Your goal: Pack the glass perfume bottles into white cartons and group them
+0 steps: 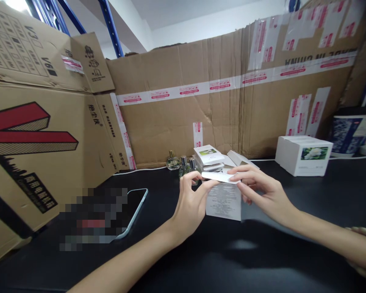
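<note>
A small white carton [223, 202] with fine print on its near face stands on the black table in front of me. Its top flap [218, 176] is partly raised and tilts toward me. At the carton's upper left edge, my left hand [192, 200] pinches with thumb and forefinger. My right hand [260, 188] grips the carton's upper right, fingertips on the flap and thumb at the near edge. Some of the right fingers are hidden behind the carton. Just behind stand small glass bottles [184, 166] with silver caps, beside a pile of flat white cartons [210, 153].
A larger white box [304, 156] with a flower picture sits at the right. On the left of the black table [158, 260] lies a phone [134, 211], partly blurred out. Tall cardboard walls [171, 134] enclose the back and left. A blue-patterned tub [350, 136] stands far right.
</note>
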Demonstrator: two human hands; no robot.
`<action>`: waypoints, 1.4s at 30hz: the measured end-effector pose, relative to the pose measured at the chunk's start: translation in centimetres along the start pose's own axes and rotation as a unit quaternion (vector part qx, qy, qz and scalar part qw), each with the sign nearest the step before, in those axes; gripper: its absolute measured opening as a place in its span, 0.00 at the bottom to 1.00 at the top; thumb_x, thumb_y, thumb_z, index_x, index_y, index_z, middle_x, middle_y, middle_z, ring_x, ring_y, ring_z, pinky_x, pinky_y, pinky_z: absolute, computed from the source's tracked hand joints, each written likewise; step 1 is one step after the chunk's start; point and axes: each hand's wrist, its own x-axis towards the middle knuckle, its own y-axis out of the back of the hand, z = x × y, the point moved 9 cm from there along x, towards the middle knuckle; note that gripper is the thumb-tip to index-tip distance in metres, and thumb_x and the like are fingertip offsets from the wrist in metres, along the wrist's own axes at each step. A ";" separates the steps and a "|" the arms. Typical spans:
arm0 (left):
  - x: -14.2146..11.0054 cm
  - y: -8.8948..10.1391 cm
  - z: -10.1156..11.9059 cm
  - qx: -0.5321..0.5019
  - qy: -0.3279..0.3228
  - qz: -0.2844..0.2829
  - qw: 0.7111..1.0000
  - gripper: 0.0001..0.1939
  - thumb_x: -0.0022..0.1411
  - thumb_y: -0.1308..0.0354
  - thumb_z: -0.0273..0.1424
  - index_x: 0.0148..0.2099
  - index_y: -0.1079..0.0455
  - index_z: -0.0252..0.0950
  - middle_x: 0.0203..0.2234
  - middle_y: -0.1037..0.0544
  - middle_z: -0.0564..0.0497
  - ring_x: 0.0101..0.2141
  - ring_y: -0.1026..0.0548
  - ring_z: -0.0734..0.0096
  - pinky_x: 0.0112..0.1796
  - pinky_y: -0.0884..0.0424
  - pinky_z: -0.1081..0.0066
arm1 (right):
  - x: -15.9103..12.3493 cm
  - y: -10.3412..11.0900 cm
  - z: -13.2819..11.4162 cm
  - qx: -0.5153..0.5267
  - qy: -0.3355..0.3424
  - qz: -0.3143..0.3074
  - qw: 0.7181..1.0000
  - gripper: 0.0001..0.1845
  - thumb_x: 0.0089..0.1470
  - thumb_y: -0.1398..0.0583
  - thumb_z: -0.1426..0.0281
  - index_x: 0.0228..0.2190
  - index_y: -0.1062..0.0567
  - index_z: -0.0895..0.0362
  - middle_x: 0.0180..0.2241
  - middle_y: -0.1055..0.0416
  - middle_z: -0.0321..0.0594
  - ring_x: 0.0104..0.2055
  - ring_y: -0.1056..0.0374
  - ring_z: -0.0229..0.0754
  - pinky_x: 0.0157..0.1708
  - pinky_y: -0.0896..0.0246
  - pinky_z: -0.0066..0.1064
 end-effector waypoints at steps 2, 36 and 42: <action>0.0 0.0 -0.1 -0.008 0.003 0.002 1.000 0.16 0.62 0.49 0.18 0.49 0.34 0.38 0.39 0.42 0.49 0.41 0.40 0.73 0.43 0.37 0.70 | 0.1 -0.1 0.1 0.023 -0.004 -0.002 1.000 0.08 0.59 0.45 0.72 0.40 0.26 0.54 0.44 0.36 0.42 0.25 0.37 0.26 0.20 0.34 0.18; 0.8 0.1 -0.1 -0.164 0.068 -0.021 0.984 0.06 0.61 0.47 0.20 0.40 0.34 0.33 0.31 0.34 0.51 0.32 0.36 0.77 0.35 0.37 0.75 | -0.1 -0.4 -0.7 0.033 0.035 -0.015 0.999 0.13 0.61 0.48 0.77 0.43 0.29 0.51 0.44 0.38 0.40 0.26 0.37 0.25 0.22 0.34 0.15; 1.0 0.1 0.4 -0.130 0.059 -0.028 0.989 0.04 0.60 0.45 0.23 0.39 0.36 0.33 0.30 0.34 0.51 0.32 0.37 0.76 0.35 0.37 0.74 | -0.2 -0.4 -0.6 0.035 0.038 -0.018 0.999 0.13 0.60 0.47 0.77 0.43 0.29 0.51 0.44 0.38 0.40 0.27 0.36 0.25 0.22 0.34 0.15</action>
